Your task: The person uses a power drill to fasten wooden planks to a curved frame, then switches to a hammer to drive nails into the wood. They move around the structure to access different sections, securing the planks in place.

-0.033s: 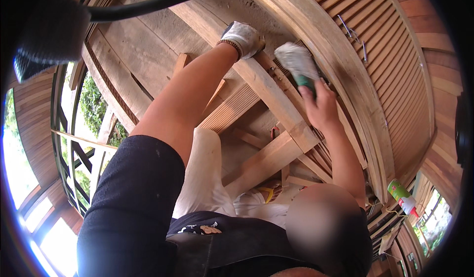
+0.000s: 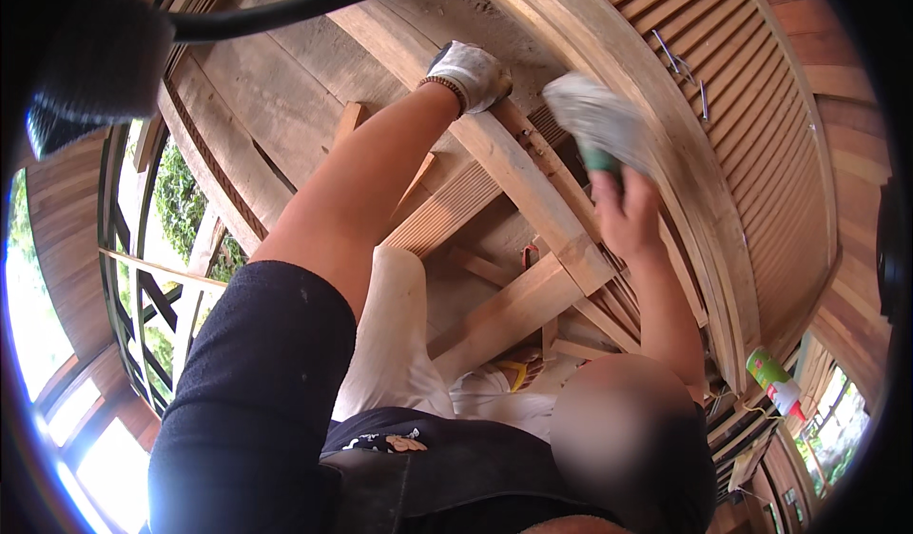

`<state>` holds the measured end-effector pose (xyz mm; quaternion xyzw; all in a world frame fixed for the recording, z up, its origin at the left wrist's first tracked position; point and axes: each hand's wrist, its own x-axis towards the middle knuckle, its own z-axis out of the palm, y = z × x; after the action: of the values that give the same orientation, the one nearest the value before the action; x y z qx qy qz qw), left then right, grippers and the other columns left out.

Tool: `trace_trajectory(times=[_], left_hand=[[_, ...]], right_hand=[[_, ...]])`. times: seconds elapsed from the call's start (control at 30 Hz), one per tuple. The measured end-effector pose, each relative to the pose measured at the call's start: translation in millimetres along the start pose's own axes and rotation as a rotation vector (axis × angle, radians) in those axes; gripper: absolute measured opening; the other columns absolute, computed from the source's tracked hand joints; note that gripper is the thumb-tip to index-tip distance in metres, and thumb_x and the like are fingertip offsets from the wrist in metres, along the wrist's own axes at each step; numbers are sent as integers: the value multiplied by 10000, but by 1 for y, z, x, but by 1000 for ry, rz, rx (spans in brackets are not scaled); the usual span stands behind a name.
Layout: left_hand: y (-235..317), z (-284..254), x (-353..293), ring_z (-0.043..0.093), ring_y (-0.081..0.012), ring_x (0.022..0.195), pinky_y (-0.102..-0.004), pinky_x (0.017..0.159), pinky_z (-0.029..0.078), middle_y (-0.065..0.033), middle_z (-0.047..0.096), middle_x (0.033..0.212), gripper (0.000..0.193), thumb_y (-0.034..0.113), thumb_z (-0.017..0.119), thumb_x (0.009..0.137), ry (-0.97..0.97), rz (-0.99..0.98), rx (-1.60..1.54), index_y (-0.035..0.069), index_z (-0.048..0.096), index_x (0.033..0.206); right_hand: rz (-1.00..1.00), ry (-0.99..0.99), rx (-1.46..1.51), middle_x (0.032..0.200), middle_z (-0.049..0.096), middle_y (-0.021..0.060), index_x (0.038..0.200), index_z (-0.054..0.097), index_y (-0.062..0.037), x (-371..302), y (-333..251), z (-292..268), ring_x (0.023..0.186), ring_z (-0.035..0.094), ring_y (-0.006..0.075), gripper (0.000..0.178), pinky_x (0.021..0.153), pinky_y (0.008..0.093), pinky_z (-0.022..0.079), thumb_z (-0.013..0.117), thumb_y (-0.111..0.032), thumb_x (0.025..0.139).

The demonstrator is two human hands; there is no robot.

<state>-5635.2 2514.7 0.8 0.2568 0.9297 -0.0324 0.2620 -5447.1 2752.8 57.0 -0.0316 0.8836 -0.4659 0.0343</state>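
Observation:
My left hand (image 2: 475, 73), in a whitish work glove, is curled over the long wooden beam (image 2: 518, 168), gripping it; its fingertips are hidden. To the right, my bare right hand (image 2: 630, 213) is wrapped round the green handle of a tool with a broad, pale head (image 2: 594, 116). Motion smears that head, so its exact kind cannot be made out. It is raised beside the beam, close to the right of the gloved hand.
A ribbed board (image 2: 447, 211) and a crosspiece (image 2: 509, 315) lie under the beam. On the right is a slatted panel (image 2: 761, 144) with long metal nails (image 2: 704, 101) on it. A green, white and red bottle (image 2: 775, 382) stands at lower right. A black cable (image 2: 314, 16) crosses the top.
The tool's pale head has moved slightly right with my right hand, which has shifted a little right too. My left hand stays where it was on the beam.

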Motion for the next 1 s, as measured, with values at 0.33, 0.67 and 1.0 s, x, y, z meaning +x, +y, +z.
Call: trace_trajectory(times=[0.33, 0.67, 1.0], left_hand=[[-2, -12, 3, 706, -337, 1114, -440, 989, 542, -166, 744, 1167, 500, 399, 412, 1015, 50, -4, 11, 75, 787, 1083], [1, -10, -2, 702, -336, 1121, -438, 1010, 533, -166, 746, 1164, 507, 415, 423, 1026, 4, -36, -12, 66, 786, 1085], [-3, 3, 6, 697, -368, 1055, -466, 995, 515, -185, 755, 1044, 515, 417, 429, 1012, 49, -31, -46, 44, 783, 1009]], right_hand=[[179, -251, -493, 788, 673, 280, 1016, 561, 18, 30, -13, 10, 802, 689, 485, 492, 703, 554, 544, 576, -473, 1024], [240, -430, -665, 814, 668, 261, 996, 569, 25, 24, -8, 12, 801, 691, 450, 563, 680, 512, 554, 542, -537, 1021], [-503, 183, 348, 808, 647, 163, 966, 600, -15, 21, -26, -6, 705, 632, 294, 463, 608, 396, 505, 561, -474, 1020]])
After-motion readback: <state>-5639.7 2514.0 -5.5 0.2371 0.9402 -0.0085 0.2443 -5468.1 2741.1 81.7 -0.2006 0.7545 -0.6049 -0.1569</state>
